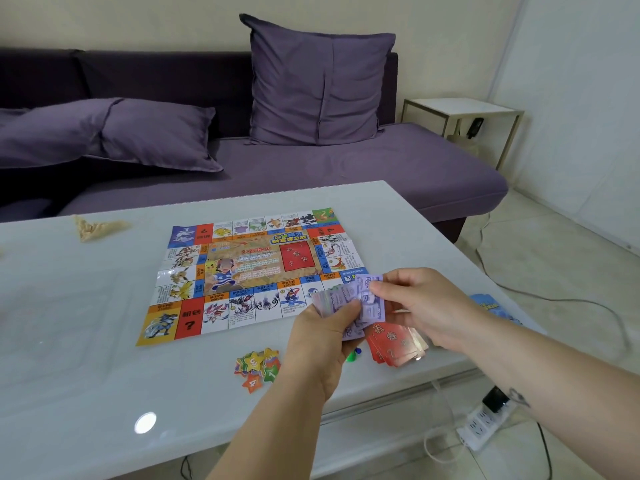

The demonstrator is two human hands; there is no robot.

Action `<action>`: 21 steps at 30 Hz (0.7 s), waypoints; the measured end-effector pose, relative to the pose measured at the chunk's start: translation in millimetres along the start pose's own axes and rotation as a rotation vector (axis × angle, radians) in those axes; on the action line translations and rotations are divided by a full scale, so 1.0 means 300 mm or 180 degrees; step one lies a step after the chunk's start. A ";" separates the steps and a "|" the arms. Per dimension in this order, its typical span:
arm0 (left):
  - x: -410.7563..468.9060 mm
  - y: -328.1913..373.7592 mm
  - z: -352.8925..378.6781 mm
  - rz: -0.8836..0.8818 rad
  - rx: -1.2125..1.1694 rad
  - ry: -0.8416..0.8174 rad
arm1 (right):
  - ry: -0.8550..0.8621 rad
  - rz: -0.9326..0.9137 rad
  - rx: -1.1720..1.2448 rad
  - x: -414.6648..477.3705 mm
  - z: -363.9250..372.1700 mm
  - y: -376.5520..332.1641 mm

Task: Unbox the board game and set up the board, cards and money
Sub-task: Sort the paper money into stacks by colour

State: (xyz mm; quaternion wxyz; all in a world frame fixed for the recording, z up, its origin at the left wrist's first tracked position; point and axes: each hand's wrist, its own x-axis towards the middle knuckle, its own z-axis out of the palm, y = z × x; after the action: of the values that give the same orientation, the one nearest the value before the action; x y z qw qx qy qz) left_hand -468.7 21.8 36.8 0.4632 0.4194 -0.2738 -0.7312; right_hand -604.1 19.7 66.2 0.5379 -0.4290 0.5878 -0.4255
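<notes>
The paper game board (249, 271) lies unfolded and flat on the white table (86, 358). Over its near right corner my left hand (322, 334) grips a stack of purple play money (337, 299). My right hand (419, 303) pinches the top purple note (375, 306) of that stack. Below the hands, a fanned pile of red cards (394, 344) rests on the table. A heap of coloured star tokens (258, 367) lies near the front edge. A small green piece (351, 356) peeks out under my left hand. Blue cards (488, 303) lie beyond my right forearm.
A crumpled beige wrapper (93, 226) lies at the table's far left. Behind the table stands a purple sofa (311, 168) with cushions. A white side table (464, 112) is at the right. On the floor, a power strip (485, 424) and cables run by the table's right edge.
</notes>
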 end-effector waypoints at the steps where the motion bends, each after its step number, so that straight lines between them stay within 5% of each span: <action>1: -0.001 0.000 0.001 -0.0006 0.0028 0.0009 | 0.0052 -0.0044 -0.0022 -0.001 -0.002 0.001; 5: -0.003 0.001 0.001 -0.0065 0.0112 0.0097 | 0.0097 -0.0116 0.0059 0.005 -0.018 0.001; 9: -0.003 -0.005 0.001 -0.0082 0.0300 0.0139 | -0.0425 0.0236 0.0014 0.000 -0.002 0.004; 16: -0.009 0.007 -0.001 -0.0553 -0.0334 0.0181 | 0.0025 0.0319 0.0068 0.030 -0.022 0.014; 21: -0.001 0.003 -0.006 -0.0336 -0.0105 0.0147 | -0.0067 0.0445 0.0338 0.022 -0.033 0.024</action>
State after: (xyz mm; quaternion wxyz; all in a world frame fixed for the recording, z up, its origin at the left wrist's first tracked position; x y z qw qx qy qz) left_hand -466.7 21.6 36.6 0.4372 0.4422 -0.2284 -0.7491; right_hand -614.7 15.6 58.2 0.5944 -0.3623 0.5872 -0.4130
